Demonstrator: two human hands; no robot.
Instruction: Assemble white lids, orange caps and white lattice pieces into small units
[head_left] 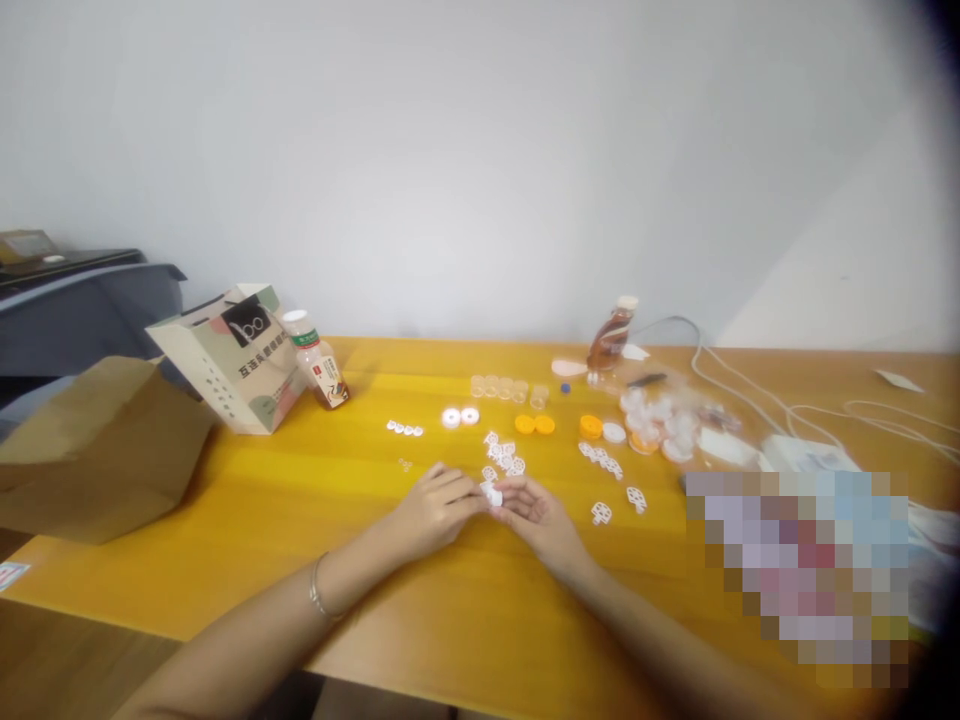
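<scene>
My left hand (437, 505) and my right hand (538, 517) meet over the middle of the yellow wooden table (300, 520). Both pinch a small white plastic piece (492, 493) between their fingertips. Just beyond the hands lies a cluster of several similar white lattice pieces (504, 455). More of them lie to the right (602, 460), with two single ones (601, 513) nearer me. A thin bracelet sits on my left wrist.
White rings (459, 417), orange caps (535, 424), clear small cups (510, 388) and a heap of white parts (660, 425) lie farther back. A paper bag (232, 355), a drink bottle (319, 360), a brown bag (97, 450) stand left. Cables (750, 390) run right.
</scene>
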